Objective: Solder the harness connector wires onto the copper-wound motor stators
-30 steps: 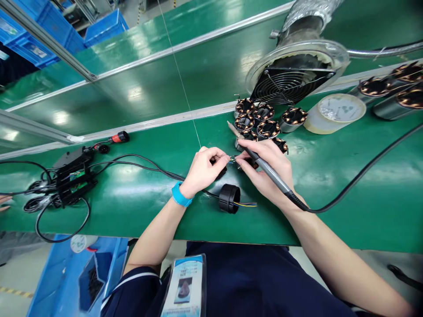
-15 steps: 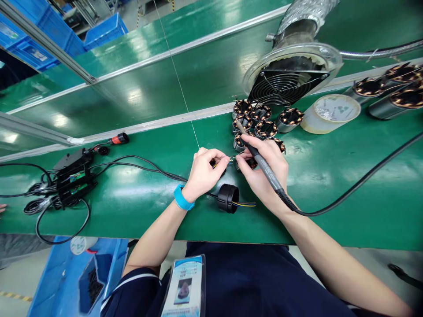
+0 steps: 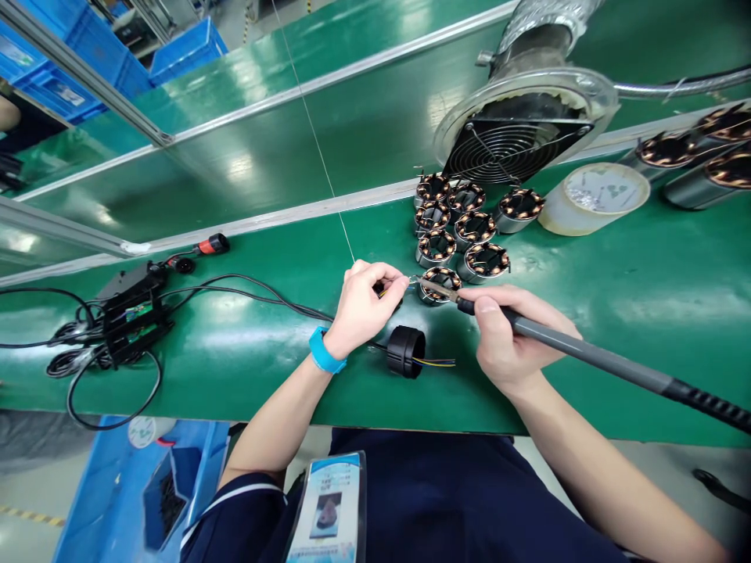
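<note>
My left hand (image 3: 362,305) is closed in a pinch on thin coloured wires at the middle of the green bench; a blue band sits on its wrist. My right hand (image 3: 509,336) grips a soldering iron (image 3: 528,330) like a pen, its tip touching the wire ends beside my left fingertips. A copper-wound stator (image 3: 439,283) lies right behind the tip. A black round housing (image 3: 406,352) with loose wires lies just in front of my hands.
Several more stators (image 3: 463,227) cluster behind, below a fume-extractor fan (image 3: 516,141). A tape roll (image 3: 594,199) and larger motors (image 3: 698,160) lie at right. A black device with tangled cables (image 3: 126,313) lies at left. A blue bin (image 3: 146,485) stands below the bench edge.
My right hand has turned the soldering iron from pointing away over the stators to lying level, tip now at the wires. My left hand has stayed put.
</note>
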`<act>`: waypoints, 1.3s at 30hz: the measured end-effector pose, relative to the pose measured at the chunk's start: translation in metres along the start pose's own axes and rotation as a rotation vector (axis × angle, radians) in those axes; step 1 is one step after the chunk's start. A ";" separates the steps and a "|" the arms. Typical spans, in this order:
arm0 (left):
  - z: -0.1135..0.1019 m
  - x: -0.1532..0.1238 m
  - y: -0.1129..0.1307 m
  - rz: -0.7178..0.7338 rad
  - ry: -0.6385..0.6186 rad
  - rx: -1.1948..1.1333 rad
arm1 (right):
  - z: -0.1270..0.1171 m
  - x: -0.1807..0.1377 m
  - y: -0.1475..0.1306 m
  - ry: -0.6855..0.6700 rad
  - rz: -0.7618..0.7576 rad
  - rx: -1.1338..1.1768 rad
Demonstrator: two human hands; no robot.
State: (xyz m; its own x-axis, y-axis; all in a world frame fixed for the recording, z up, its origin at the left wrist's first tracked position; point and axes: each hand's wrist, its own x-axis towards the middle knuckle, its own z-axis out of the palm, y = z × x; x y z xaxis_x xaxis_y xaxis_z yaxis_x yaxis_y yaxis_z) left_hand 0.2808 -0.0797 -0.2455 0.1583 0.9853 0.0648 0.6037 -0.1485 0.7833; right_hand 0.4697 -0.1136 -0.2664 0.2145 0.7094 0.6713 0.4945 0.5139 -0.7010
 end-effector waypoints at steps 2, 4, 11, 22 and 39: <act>0.000 0.000 0.000 0.001 0.006 -0.001 | 0.001 0.001 0.000 -0.026 0.007 0.002; 0.000 0.000 0.001 0.003 0.011 -0.001 | 0.001 0.001 0.000 -0.046 0.014 -0.019; 0.000 0.000 0.002 0.010 0.008 0.019 | 0.001 0.001 0.002 -0.019 0.042 -0.004; 0.001 -0.001 0.002 0.013 0.014 0.034 | 0.000 -0.002 0.005 -0.049 0.136 0.028; 0.002 0.000 0.002 0.014 0.020 0.044 | 0.003 -0.004 0.003 -0.023 0.183 0.038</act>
State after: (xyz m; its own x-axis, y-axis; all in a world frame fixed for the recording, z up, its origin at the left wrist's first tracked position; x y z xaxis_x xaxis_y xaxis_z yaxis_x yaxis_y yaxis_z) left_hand 0.2835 -0.0805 -0.2451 0.1515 0.9845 0.0881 0.6356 -0.1653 0.7541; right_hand 0.4679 -0.1133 -0.2716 0.2786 0.8032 0.5265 0.4165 0.3929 -0.8199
